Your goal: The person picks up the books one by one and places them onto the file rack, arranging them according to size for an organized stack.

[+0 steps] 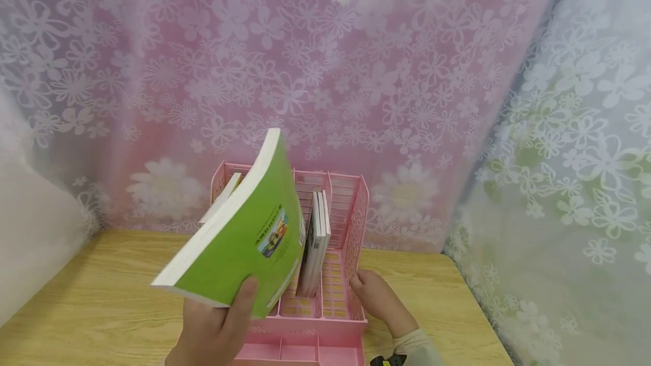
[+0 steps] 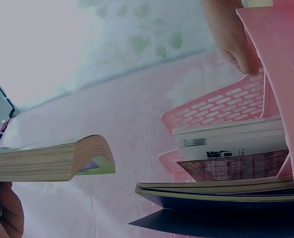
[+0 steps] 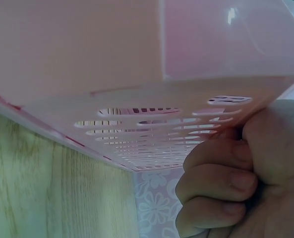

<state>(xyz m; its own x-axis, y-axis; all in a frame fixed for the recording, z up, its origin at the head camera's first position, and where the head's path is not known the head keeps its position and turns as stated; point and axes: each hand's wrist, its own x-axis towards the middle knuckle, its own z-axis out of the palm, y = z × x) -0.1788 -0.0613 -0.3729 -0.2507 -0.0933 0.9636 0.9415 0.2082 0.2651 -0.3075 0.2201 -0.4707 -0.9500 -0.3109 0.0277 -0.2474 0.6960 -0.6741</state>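
Observation:
A thick green paperback book [image 1: 234, 242] is in my left hand [image 1: 216, 323], thumb across the green cover and the other fingers beneath. It is held tilted above the left part of a pink plastic book rack [image 1: 305, 327], apart from the books there in the left wrist view. My right hand [image 1: 378, 298] pinches the front edge of the rack's perforated right side wall [image 3: 151, 129]; its fingers are curled in the right wrist view. Several thin books [image 1: 312, 258] stand upright in the rack's middle compartment. Dark blue books [image 2: 211, 201] show in the left wrist view.
The rack stands on a wood-grain table [image 1: 417, 292], with small open trays [image 1: 300, 352] along its front. Behind it hangs a pink flowered curtain [image 1: 325, 72]; a pale flowered curtain [image 1: 585, 185] hangs at the right. Another book [image 1: 221, 199] shows behind the green one.

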